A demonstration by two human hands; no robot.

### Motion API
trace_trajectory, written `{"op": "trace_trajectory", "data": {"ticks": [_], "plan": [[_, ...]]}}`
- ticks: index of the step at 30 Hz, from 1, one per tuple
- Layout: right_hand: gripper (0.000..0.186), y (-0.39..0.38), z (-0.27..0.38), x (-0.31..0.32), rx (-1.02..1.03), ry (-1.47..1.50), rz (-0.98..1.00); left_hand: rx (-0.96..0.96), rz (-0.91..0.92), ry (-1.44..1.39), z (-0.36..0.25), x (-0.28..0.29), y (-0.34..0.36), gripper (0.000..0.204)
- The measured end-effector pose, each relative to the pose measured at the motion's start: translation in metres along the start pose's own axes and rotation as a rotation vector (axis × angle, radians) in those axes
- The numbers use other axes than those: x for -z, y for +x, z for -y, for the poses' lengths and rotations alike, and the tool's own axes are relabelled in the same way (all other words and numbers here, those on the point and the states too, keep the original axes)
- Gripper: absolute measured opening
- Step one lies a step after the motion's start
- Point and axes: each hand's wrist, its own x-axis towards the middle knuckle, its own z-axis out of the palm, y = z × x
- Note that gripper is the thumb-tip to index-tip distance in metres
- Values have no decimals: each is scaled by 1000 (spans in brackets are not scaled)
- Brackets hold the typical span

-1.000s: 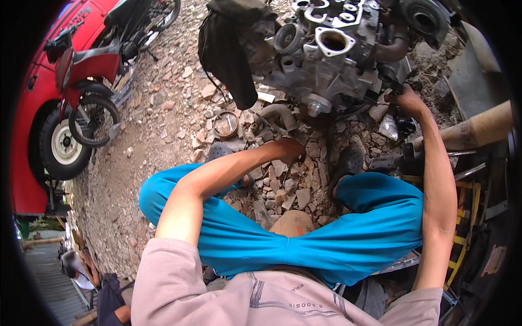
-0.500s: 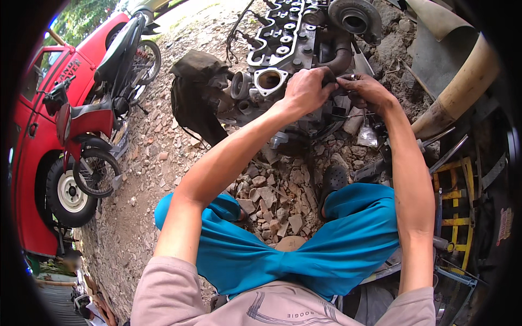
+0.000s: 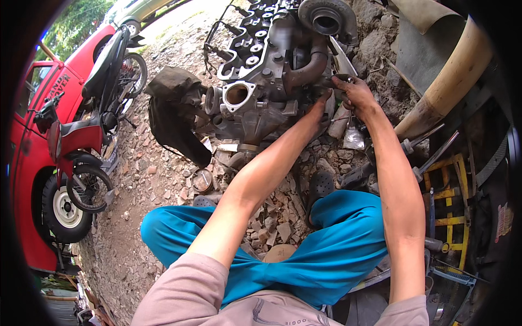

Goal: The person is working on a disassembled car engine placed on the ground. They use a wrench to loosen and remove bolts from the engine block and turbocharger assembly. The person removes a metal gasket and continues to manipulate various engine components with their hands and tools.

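A bare metal engine [image 3: 255, 117] sits in front of me, with a round flanged opening, a curved rusty pipe [image 3: 299, 76] and a turbocharger [image 3: 326, 22] at the top. My left hand [image 3: 321, 108] reaches to the engine's right side below the pipe; its fingers are mostly hidden, and what they hold is unclear. My right hand [image 3: 353, 95] is beside it, fingers curled round a small dark part or tool I cannot make out. A dark cloth [image 3: 171, 125] drapes at the engine's left. A small clear bag [image 3: 353, 136] lies under my right hand.
A red motorbike [image 3: 81, 133] and red vehicle [image 3: 32, 217] stand at the left. A bamboo pole [image 3: 451, 70] and grey sheet [image 3: 418, 49] are at the right, above a yellow metal frame [image 3: 451, 217]. Stony rubble [image 3: 136, 239] covers the ground around my sandaled feet.
My left hand rose from the rubble to the engine, then moved slightly down along its right side. My right hand moved up and inward. The view tilted up, showing more of the engine.
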Motion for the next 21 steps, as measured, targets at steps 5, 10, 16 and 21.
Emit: {"op": "trace_trajectory", "data": {"ticks": [5, 10, 16, 21], "plan": [[31, -2, 5, -3, 23, 36, -44, -138, -29, -73, 10, 4, 37, 87], [27, 2, -1, 20, 48, -13, -168, -246, -65, -195, 9, -31, 22, 83], [27, 2, 6, -6, 164, -38, -215, -282, -169, -250, 2, -9, 21, 75], [28, 24, 0, -7, 339, -212, -349, -221, -146, -292, -5, -14, 1, 70]]}}
